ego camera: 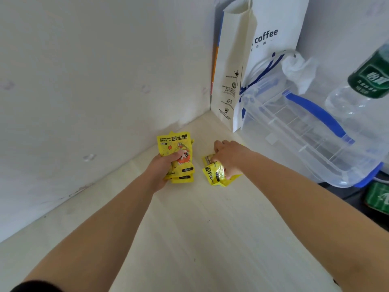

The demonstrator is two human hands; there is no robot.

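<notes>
My left grip point(162, 170) is closed round a stack of yellow hand-warmer packets point(177, 144); my right grip point(228, 158) clutches a crumpled second bunch point(213, 175) down on the worktop point(200, 239).
The pale wood-grain worktop meets white walls in a corner, where a paper coffee bag point(231, 60) stands beside a clear storage box point(305, 127) with blue handles, dividers showing inside. A green-labelled bottle point(366, 79) is cut off at right.

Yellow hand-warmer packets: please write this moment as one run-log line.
left hand: grips stack of yellow plastic hand-warmer packets | right hand: grips second yellow packet bunch | surface: pale wooden tabletop
</notes>
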